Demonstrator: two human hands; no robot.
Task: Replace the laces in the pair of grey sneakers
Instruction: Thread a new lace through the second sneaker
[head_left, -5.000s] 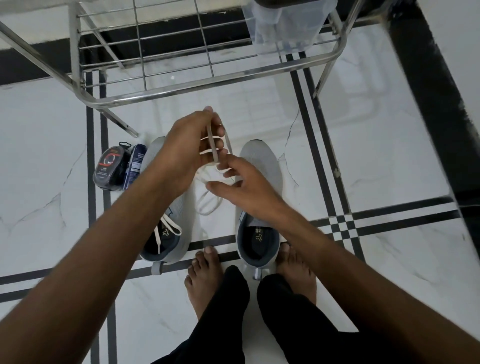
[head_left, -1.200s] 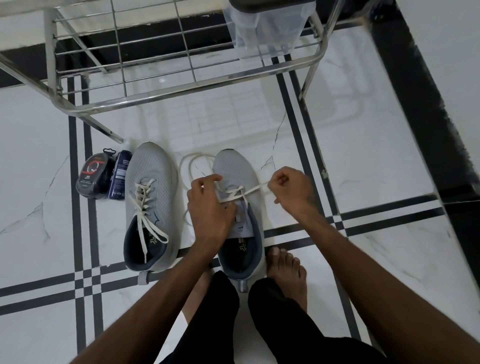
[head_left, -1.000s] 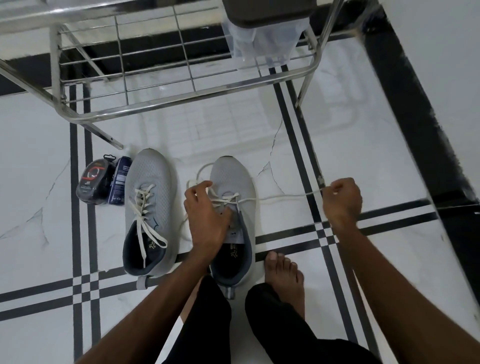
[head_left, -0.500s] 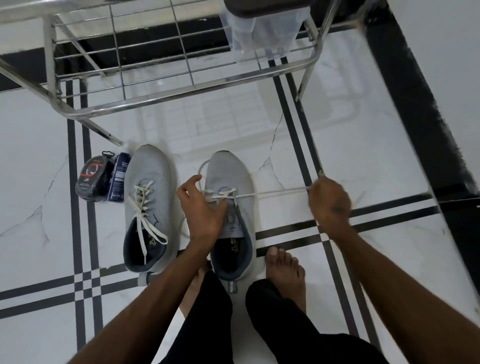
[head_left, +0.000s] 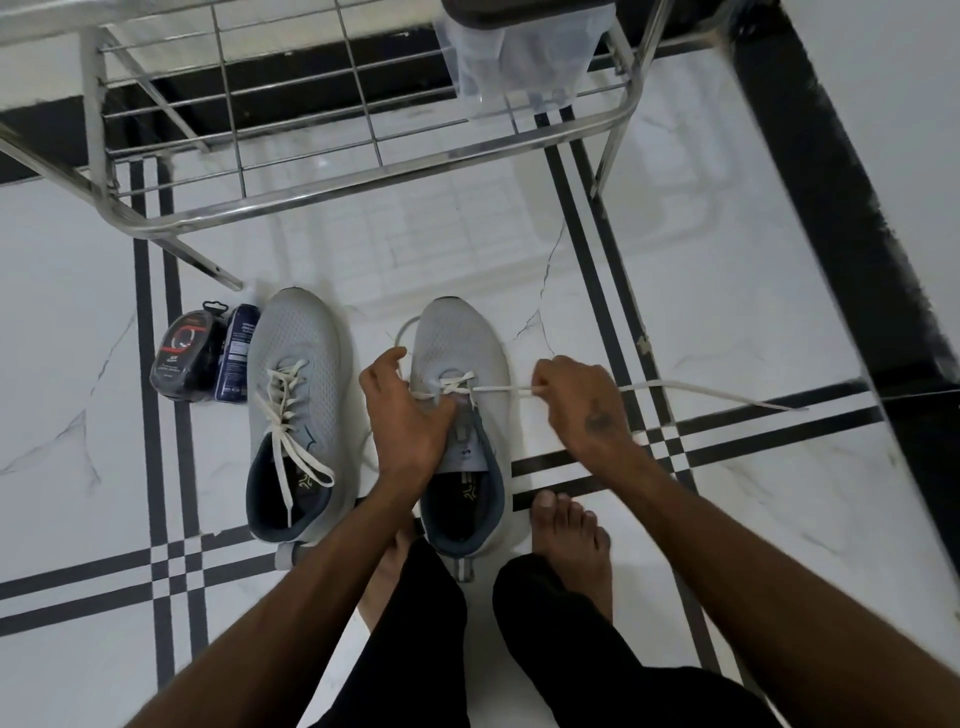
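Two grey sneakers stand side by side on the white floor. The left sneaker (head_left: 296, 395) carries a cream lace, loosely threaded with ends trailing into its opening. The right sneaker (head_left: 462, 415) has a white lace (head_left: 498, 388) crossing only its front eyelets. My left hand (head_left: 405, 415) rests on that shoe's left side and pinches the lace there. My right hand (head_left: 576, 400), just right of the shoe, is closed on the lace, whose free end (head_left: 727, 393) trails right across the floor. A loop of lace lies by the toe.
A steel wire rack (head_left: 363, 176) stands behind the shoes, with a clear plastic container (head_left: 519, 52) on it. A black round pack (head_left: 182, 358) and a blue bottle (head_left: 236, 358) lie left of the sneakers. My bare feet (head_left: 569, 545) are just behind the right shoe.
My right hand has slid back along the lace toward the right sneaker, leaving a long free end lying to the right. My left hand stays on the shoe's eyelets.
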